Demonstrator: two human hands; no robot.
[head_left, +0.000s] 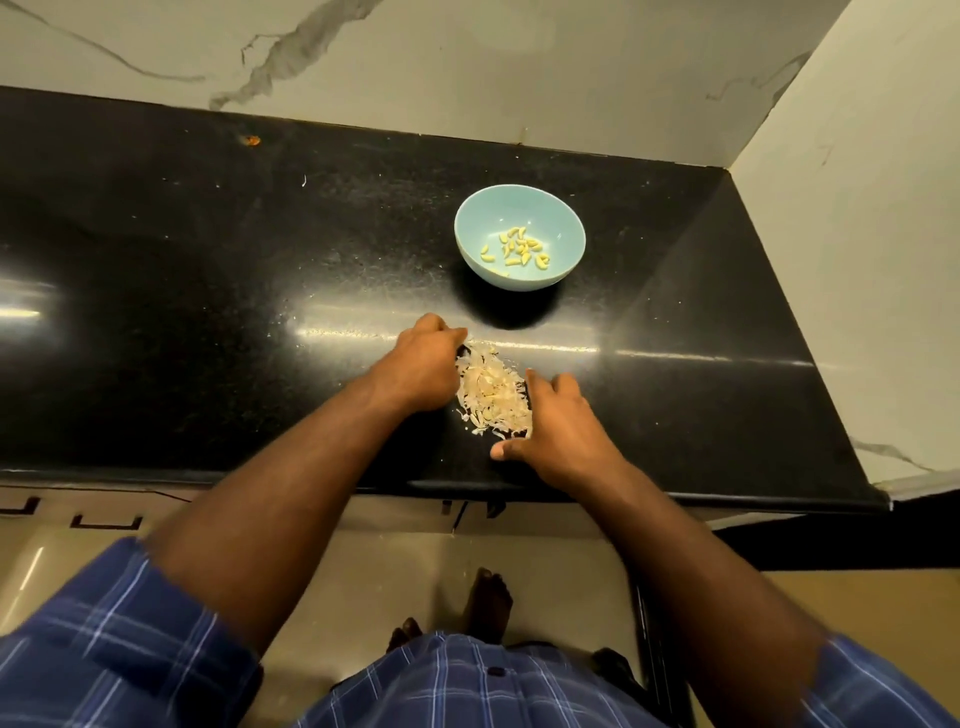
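peels (493, 392): pale heap on the counter (208, 312), just in front of the bowl (483, 218)
left hand (423, 364): against the heap's left side, fingers curled under, can't tell if it's grabbed any
right hand (558, 423): loosely cupped on the right side, thumb out, gripping nothing
bowl: teal, cloves (519, 248) inside

- On the counter (208, 312), near its front edge: peel pile (492, 395).
- Just left of the pile, touching it: left hand (423, 366); just right: right hand (561, 426).
- Behind the pile, apart: bowl (470, 228), cloves (519, 248) inside.
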